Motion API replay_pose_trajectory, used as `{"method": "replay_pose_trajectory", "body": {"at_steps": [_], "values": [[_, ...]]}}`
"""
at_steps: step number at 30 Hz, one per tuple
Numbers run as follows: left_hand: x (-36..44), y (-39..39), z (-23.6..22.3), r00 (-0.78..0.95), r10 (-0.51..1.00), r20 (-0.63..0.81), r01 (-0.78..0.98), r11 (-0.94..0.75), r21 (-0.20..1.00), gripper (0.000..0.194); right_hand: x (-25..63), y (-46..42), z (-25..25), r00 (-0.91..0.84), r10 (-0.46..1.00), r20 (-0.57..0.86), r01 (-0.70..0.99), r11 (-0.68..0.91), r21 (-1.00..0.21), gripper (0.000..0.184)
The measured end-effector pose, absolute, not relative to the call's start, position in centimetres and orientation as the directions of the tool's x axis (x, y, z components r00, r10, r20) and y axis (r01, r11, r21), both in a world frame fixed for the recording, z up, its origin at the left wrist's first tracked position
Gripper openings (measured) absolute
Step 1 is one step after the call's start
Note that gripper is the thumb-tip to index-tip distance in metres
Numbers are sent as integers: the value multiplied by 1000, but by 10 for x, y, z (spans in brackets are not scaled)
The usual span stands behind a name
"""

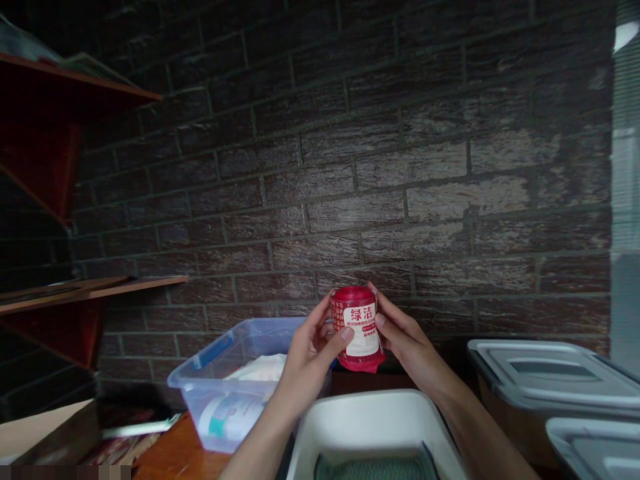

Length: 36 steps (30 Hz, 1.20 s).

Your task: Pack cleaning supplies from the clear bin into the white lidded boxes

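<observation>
Between my two hands is a red roll of garbage bags [354, 327], upright, with a white label and red Chinese characters turned toward me. My left hand [315, 340] grips its left side, the thumb lying across the front near the label. On the right side, my right hand [400, 330] has its fingers and thumb pressed against the roll. A loose red edge sticks out at the roll's bottom. The roll is held in the air above the far rim of a white bin [370, 400], which has a dark green textured thing [377, 467] inside.
A clear bluish plastic box [200, 380] with white items stands to the left on a wooden surface [167, 453]. Grey lidded containers [560, 370] are at right. Wooden shelves [125, 288] jut from the left, and a dark brick wall [320, 167] rises behind. A cardboard box [55, 433] sits lower left.
</observation>
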<state>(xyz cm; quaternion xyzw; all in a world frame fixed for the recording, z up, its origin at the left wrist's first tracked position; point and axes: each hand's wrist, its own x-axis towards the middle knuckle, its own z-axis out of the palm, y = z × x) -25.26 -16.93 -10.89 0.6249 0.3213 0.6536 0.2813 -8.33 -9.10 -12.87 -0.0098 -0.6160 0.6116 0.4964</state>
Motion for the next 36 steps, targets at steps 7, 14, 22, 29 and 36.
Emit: {"method": "replay_pose_trajectory", "body": {"at_steps": [7,14,22,29,36], "values": [[-254,-169,-111,-40,809,587,48,-585,810,55,-83,-92,-127,-492,588,642,-576,334,-746,64],[-251,-170,-112,-24,823,568,174,-556,813,49,-86,-95,-130,-505,608,612,-459,411,-787,72],[-258,-166,-118,29,804,595,162,-591,790,47,-85,-99,-130,-515,598,614,-436,434,-788,74],[-253,-170,-114,42,819,572,113,-572,812,44,-83,-96,-130,-506,591,628,-450,440,-777,75],[-251,-172,-113,9,844,536,115,-533,838,43,-80,-99,-126,-550,579,602,-455,397,-797,92]]}}
